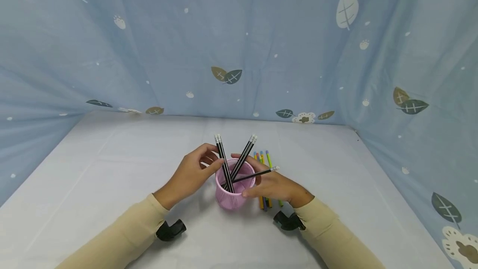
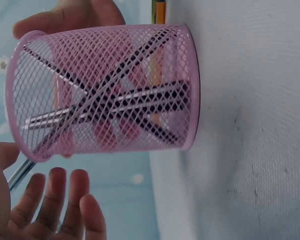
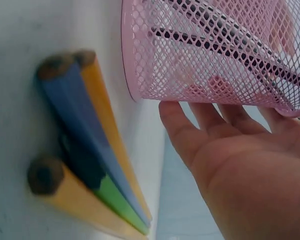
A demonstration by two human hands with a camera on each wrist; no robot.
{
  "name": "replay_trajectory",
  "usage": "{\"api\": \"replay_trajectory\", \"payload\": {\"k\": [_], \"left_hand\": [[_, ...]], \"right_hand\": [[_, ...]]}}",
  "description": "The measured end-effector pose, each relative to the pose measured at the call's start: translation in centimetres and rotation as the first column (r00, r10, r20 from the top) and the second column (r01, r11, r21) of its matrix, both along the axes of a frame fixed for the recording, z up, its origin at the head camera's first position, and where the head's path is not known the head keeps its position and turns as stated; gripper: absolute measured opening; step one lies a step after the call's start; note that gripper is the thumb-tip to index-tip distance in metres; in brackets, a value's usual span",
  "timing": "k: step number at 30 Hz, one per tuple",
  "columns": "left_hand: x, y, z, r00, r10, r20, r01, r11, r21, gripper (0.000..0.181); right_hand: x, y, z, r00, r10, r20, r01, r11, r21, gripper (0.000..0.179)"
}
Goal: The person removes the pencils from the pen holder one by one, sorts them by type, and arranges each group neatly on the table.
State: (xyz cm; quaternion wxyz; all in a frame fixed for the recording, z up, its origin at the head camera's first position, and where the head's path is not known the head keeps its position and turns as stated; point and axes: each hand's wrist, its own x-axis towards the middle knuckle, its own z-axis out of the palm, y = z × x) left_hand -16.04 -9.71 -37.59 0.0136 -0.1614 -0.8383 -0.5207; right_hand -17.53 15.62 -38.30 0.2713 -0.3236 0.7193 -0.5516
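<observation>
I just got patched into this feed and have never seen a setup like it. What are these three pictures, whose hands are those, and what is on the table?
There is no machine here: a person works with bare hands and wears three cameras.

The wide picture comes from a head camera looking down at a white table walled in by blue leaf-print cloth.

The other two come from wrist cameras, so they look sideways and very close.

In the middle stands a pink mesh cup holding black pencils with silver ends.

The left hand is at the cup's rim, fingers by one pencil.

The right hand rests against the cup's side with a black pencil lying across it, tip in the cup.

Beside the cup lie coloured pencils: blue, orange, yellow, green.
</observation>
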Motion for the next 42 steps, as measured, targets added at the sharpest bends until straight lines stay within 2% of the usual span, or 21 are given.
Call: {"api": "replay_trajectory", "payload": {"k": [6, 13, 24, 35, 42], "left_hand": [[0.1, 0.4, -0.1, 1.0, 0.006, -0.026, -0.005, 0.999, 0.035, 0.03], [0.3, 0.4, -0.1, 0.999, 0.019, -0.031, -0.017, 0.997, 0.07, 0.025], [0.2, 0.7, -0.2, 0.999, 0.02, -0.027, -0.017, 0.994, 0.105, 0.019], [0.0, 0.8, -0.3, 0.996, 0.058, -0.074, -0.051, 0.994, 0.095, 0.019], [0.1, 0.6, 0.2, 0.993, 0.037, -0.11, -0.024, 0.993, 0.117, 0.02]], "right_hand": [[0.8, -0.9, -0.1, 0.998, -0.043, -0.04, 0.043, 0.999, -0.007, 0.075], [1.5, -1.5, 0.1, 0.991, -0.094, -0.099, 0.098, 0.995, 0.035, 0.081], [1.5, -1.5, 0.1, 0.991, -0.067, -0.114, 0.073, 0.996, 0.055, 0.077], [1.1, -1.5, -0.2, 0.987, -0.059, -0.147, 0.074, 0.992, 0.099, 0.078], [1.1, -1.4, -0.3, 0.987, -0.062, -0.147, 0.079, 0.991, 0.109, 0.078]]}}
